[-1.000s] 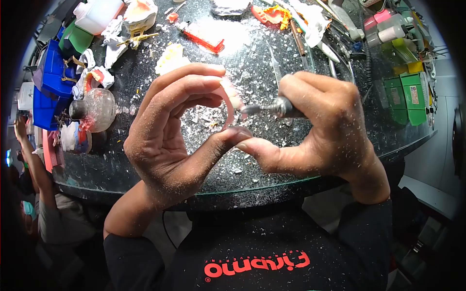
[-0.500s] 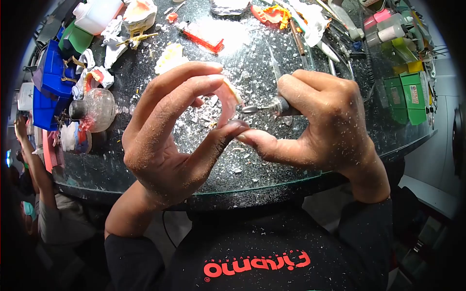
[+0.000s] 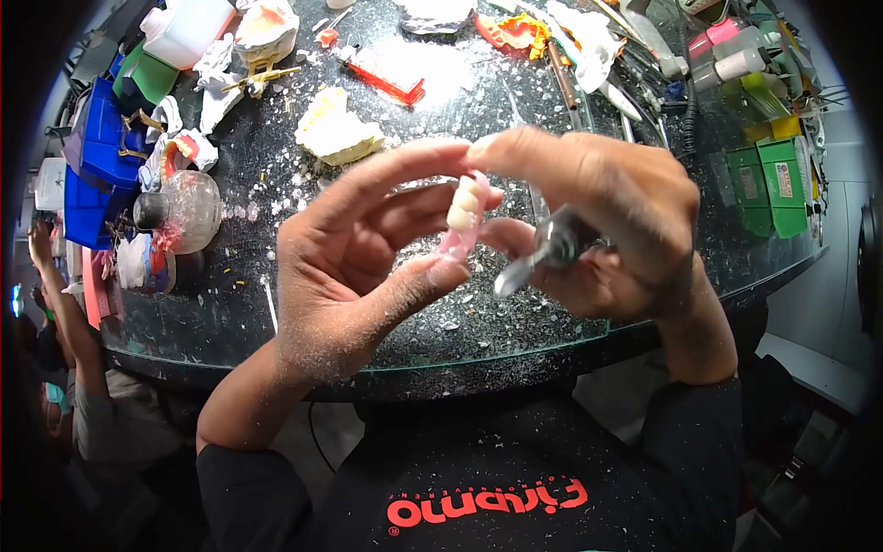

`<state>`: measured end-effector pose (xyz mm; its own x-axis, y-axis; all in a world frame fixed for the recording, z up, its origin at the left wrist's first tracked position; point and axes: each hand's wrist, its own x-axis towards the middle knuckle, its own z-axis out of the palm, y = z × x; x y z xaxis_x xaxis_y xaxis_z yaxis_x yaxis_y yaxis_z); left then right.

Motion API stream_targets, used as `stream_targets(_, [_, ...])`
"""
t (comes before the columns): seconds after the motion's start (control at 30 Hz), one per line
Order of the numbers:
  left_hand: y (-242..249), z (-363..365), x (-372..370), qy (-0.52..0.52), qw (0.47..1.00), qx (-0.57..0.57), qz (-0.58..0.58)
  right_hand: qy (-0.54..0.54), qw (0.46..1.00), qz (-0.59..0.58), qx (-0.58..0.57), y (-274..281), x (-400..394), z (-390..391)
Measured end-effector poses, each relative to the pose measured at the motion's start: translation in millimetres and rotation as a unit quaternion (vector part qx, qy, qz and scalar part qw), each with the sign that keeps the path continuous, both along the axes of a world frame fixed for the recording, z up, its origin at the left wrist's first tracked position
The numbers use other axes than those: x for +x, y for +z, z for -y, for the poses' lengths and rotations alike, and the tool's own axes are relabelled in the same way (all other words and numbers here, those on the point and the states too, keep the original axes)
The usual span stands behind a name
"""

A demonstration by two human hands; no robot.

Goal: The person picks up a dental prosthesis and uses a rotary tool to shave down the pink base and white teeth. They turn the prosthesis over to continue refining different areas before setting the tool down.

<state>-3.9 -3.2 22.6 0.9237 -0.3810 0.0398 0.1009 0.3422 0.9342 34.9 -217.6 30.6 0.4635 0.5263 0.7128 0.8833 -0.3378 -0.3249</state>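
A pink denture (image 3: 466,213) with several cream teeth is pinched between the fingers and thumb of my left hand (image 3: 345,276). The teeth face me, and part of the pink base is hidden by the fingers. My right hand (image 3: 616,221) is closed around a grinding handpiece (image 3: 563,241), whose metal bur (image 3: 517,274) points down and left, beside the denture but apart from it. The index finger of my right hand reaches over to the top of the denture, by my left fingertips. White dust covers both hands.
Shavings litter the dark table (image 3: 414,354). A plaster piece (image 3: 336,127) and a red strip (image 3: 386,83) lie beyond my hands. On the left are a glass bottle (image 3: 190,212) and blue bins (image 3: 97,166); on the right, tools and green bins (image 3: 782,184). Another person's arm (image 3: 69,313) shows far left.
The denture has turned so its teeth face me. The bur has moved away from it and tilted down, and my right index finger has stretched out to the denture's top.
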Motion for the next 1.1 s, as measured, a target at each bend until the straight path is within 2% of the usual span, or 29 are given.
stream_targets(0.07, [-9, -6, 1, -0.061, 0.996, -0.068, 0.016, 0.02, 1.0, 0.019, -0.008, 2, -1, 0])
stream_targets(0.17, [-14, -11, 3, -0.089, 0.995, -0.046, 0.001, 0.022, 0.999, 0.021, -0.027, 5, -4, 2])
stream_targets(0.3, [-17, -12, 6, -0.101, 0.989, -0.105, -0.016, 0.023, 0.999, 0.025, -0.013, 2, -5, 1])
stream_targets(0.47, [-10, -7, 7, -0.063, 0.997, -0.039, 0.031, 0.026, 0.998, 0.028, -0.045, 6, -2, 6])
stream_targets(0.53, [-9, -5, 8, -0.04, 0.996, -0.03, 0.07, -0.018, 0.999, -0.022, -0.037, 7, -4, 3])
stream_targets(0.6, [-8, -3, 6, 0.004, 0.994, 0.025, 0.103, -0.071, 0.992, -0.084, -0.057, 13, -9, 5])
stream_targets(0.73, [-11, -6, 6, 0.035, 0.979, 0.105, 0.171, -0.126, 0.975, -0.092, -0.156, 15, -16, 6])
stream_targets(0.87, [-10, -8, 6, 0.039, 0.97, 0.152, 0.184, -0.153, 0.968, -0.103, -0.172, 15, -19, 3])
stream_targets(0.97, [-14, -6, 9, 0.034, 0.967, 0.125, 0.221, -0.152, 0.968, -0.091, -0.175, 14, -18, 3])
stream_targets(1.1, [-14, -8, 11, -0.003, 0.971, 0.118, 0.208, -0.152, 0.967, -0.085, -0.187, 14, -17, 5])
